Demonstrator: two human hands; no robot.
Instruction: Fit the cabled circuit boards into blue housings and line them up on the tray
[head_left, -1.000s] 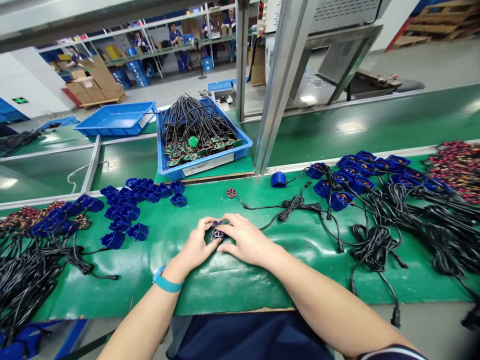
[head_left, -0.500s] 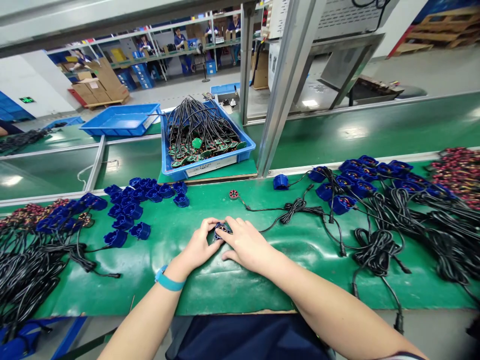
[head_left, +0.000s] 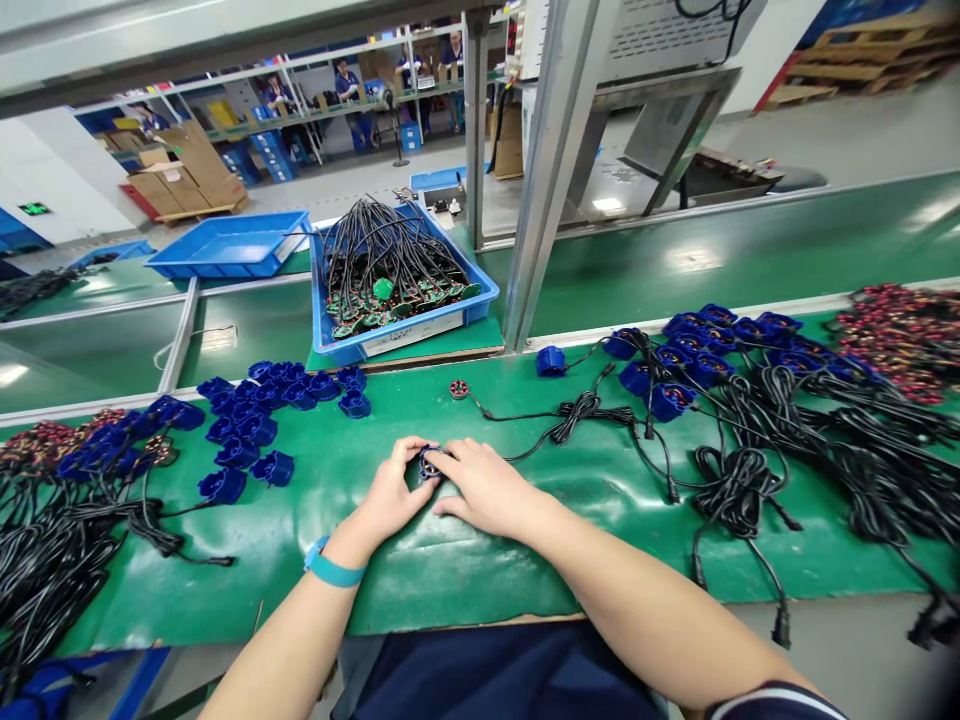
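My left hand [head_left: 395, 488] is curled around a small blue plastic housing [head_left: 429, 463] on the green bench mat, its thumb and fingers closed on the sides. A round part with copper-coloured pieces shows inside the housing. My right hand [head_left: 480, 482] reaches over from the other side, fingertips pressed on the housing and thumb apart below it. The fingers hide much of the housing. A black cable [head_left: 529, 452] runs out past my right hand to a tied cable bundle [head_left: 577, 415]. Just beyond my hands lies a small round red-and-copper coil part [head_left: 458, 389] on a lead.
Loose blue housings [head_left: 255, 428] are clustered at the left, beside piled black cables [head_left: 60, 560]. To the right are filled blue housings [head_left: 705, 350], cable bundles [head_left: 750, 490] and a heap of red coil parts [head_left: 900, 335]. A blue tray [head_left: 405, 335] of wired boards stands behind, near a metal post [head_left: 541, 190].
The whole view has shifted slightly, so the bench things sit a little further left. Both hands stay on the housing, with only slight finger movement.
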